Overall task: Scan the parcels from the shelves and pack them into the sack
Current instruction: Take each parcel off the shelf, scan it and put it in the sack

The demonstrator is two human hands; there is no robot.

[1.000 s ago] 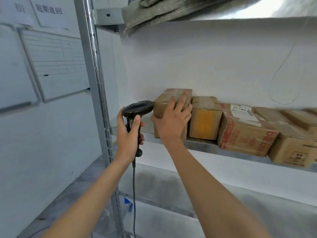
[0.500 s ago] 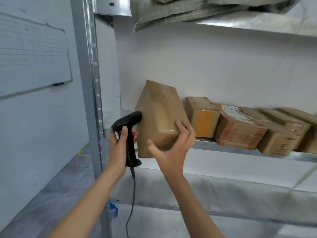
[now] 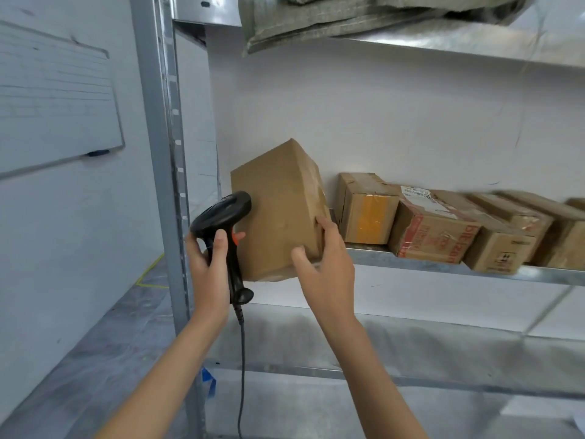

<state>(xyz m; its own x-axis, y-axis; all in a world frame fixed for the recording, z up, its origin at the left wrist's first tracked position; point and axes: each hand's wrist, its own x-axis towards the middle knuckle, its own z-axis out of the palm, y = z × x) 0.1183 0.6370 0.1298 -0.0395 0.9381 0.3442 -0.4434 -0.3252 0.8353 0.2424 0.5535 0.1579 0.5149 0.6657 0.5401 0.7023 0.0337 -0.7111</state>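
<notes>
The right hand (image 3: 326,264) holds a plain brown cardboard parcel (image 3: 278,210) at its lower right corner, with the thumb on the near face and the fingers (image 3: 324,224) curled round the right edge. The parcel is tilted, one corner pointing up, and is held in front of the left end of the middle shelf (image 3: 411,259); whether its lower edge touches the shelf cannot be told. The left hand (image 3: 210,264) grips the handle of a black handheld scanner (image 3: 226,217), the fingers wrapped round the grip, with the thumb along the near side of the handle. The scanner head sits just beside the left face of the parcel, and an orange trigger is visible on the handle. A dark cable (image 3: 242,359) hangs straight down from the base of the handle. On the middle shelf, to the right of the held parcel, a row of cardboard boxes stands side by side: a box with a yellow panel (image 3: 367,213), then a box with red print (image 3: 433,232), then further brown boxes (image 3: 519,236). Folded grey-green sacks (image 3: 364,17) lie on the upper shelf. A grey upright post (image 3: 164,172) frames the rack on the left, and a whiteboard (image 3: 53,96) hangs on the wall beyond it.
</notes>
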